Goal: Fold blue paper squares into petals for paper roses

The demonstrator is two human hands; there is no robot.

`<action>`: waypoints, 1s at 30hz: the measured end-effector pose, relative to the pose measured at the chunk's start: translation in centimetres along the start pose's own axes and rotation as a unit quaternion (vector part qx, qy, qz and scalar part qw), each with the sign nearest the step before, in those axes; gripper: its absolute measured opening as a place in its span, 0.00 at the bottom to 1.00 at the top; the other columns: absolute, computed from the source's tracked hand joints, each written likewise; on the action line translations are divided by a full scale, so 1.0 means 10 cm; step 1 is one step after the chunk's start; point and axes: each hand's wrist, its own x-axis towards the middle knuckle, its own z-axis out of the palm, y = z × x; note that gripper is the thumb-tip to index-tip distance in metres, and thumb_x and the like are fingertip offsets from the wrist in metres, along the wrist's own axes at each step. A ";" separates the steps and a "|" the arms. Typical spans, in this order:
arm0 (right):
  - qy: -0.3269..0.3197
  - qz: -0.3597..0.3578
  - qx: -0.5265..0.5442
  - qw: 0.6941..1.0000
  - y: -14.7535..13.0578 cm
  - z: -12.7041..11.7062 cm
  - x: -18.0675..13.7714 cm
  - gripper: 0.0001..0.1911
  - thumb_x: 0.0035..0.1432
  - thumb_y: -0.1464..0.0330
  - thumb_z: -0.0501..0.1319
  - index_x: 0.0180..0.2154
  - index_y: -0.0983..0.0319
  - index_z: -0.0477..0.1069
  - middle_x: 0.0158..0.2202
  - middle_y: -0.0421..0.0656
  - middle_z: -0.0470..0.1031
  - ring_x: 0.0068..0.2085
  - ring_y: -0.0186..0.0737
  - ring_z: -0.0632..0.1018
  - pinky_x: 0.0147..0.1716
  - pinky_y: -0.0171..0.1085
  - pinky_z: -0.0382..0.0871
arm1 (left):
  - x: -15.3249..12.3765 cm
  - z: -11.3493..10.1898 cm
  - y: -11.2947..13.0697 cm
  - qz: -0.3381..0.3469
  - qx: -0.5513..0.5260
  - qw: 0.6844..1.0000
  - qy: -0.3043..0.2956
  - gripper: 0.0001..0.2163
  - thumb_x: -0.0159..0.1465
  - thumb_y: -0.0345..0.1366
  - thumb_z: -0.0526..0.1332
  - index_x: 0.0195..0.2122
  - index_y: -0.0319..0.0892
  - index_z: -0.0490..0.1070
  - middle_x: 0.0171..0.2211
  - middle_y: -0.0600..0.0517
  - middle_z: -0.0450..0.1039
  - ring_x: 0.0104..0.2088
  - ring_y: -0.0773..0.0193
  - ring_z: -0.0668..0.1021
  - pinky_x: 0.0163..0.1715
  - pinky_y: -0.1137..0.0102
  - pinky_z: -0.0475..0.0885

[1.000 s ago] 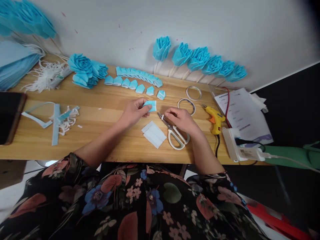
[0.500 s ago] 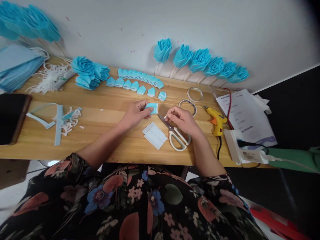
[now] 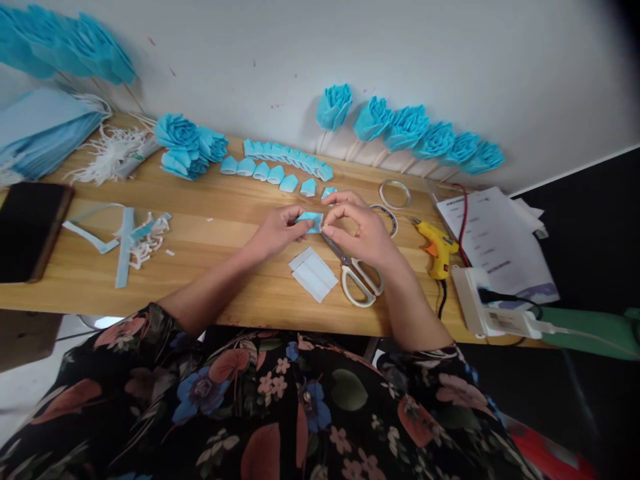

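Observation:
My left hand (image 3: 277,232) pinches a small folded light-blue petal piece (image 3: 309,221) just above the wooden table (image 3: 210,267). My right hand (image 3: 363,230) has its thumb and fingertips closed on the same piece from the right. White-handled scissors (image 3: 357,273) lie on the table directly under my right hand. A small stack of white paper squares (image 3: 313,273) lies just in front of the hands. A row of finished blue petals (image 3: 280,170) sits behind them, further back on the table.
Blue paper roses (image 3: 410,130) lean against the wall, more roses (image 3: 187,143) lie at back left. Two tape rolls (image 3: 395,194), a yellow glue gun (image 3: 437,247), papers (image 3: 493,240) and a power strip (image 3: 487,312) are right. Blue scraps (image 3: 125,237) and a phone (image 3: 27,230) are left.
My right hand rose from beside the scissors and moved left to the blue piece, which both hands now pinch. The view shifted slightly.

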 end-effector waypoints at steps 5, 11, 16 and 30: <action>0.003 0.025 0.056 0.998 0.11 0.11 -0.07 0.06 0.63 0.63 0.63 0.34 0.58 0.72 0.51 0.46 0.76 0.55 0.46 0.75 0.58 0.47 0.64 | 0.00 0.00 -0.02 0.010 0.012 1.000 -0.009 0.08 0.60 0.38 0.66 0.28 0.41 0.69 0.22 0.56 0.70 0.24 0.70 0.72 0.28 0.74 0.68; 0.017 0.051 0.079 0.995 0.13 0.18 -0.10 0.07 0.62 0.63 0.63 0.33 0.58 0.72 0.45 0.44 0.79 0.49 0.43 0.78 0.52 0.43 0.68 | 0.00 0.01 -0.03 0.011 0.019 0.999 -0.026 0.08 0.60 0.37 0.65 0.28 0.40 0.69 0.23 0.57 0.69 0.24 0.71 0.71 0.27 0.75 0.66; 0.035 0.020 0.076 0.996 0.18 0.23 -0.08 0.06 0.61 0.64 0.64 0.32 0.58 0.73 0.40 0.42 0.78 0.44 0.41 0.78 0.47 0.40 0.70 | 0.01 0.01 -0.04 0.019 0.033 0.999 -0.030 0.09 0.60 0.36 0.64 0.27 0.39 0.68 0.22 0.57 0.67 0.24 0.72 0.70 0.27 0.75 0.64; 0.084 0.085 0.057 0.991 0.24 0.32 -0.11 0.04 0.59 0.66 0.65 0.35 0.58 0.72 0.30 0.38 0.75 0.33 0.36 0.75 0.39 0.37 0.70 | 0.00 0.00 -0.09 0.026 0.021 0.996 -0.083 0.09 0.60 0.40 0.64 0.32 0.40 0.69 0.27 0.55 0.69 0.29 0.68 0.73 0.31 0.73 0.68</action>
